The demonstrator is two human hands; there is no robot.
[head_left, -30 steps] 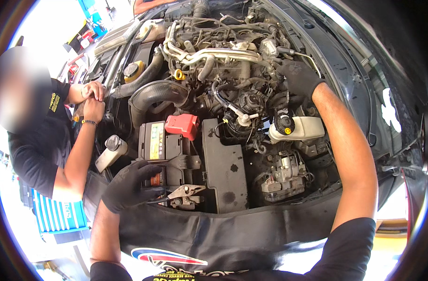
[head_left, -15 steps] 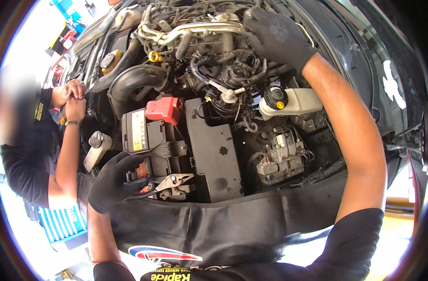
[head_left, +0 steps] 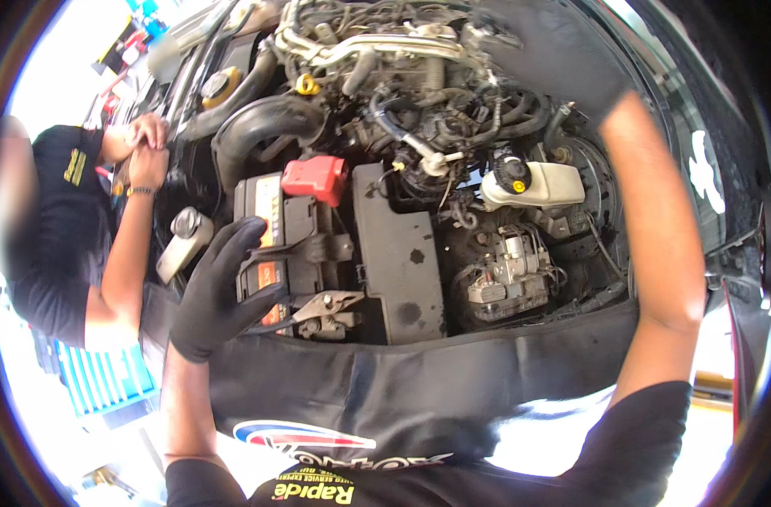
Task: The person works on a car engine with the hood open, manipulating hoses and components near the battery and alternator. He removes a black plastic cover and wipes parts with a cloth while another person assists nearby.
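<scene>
Gloved left hand, fingers spread, thumb beside pliers at near edge of car battery, blurred right hand over far right corner of engine, finger state unclear

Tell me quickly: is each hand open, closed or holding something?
Left hand: spread, pliers beside the thumb; whether it grips them cannot be told.
Right hand: blurred, cannot be told.
</scene>
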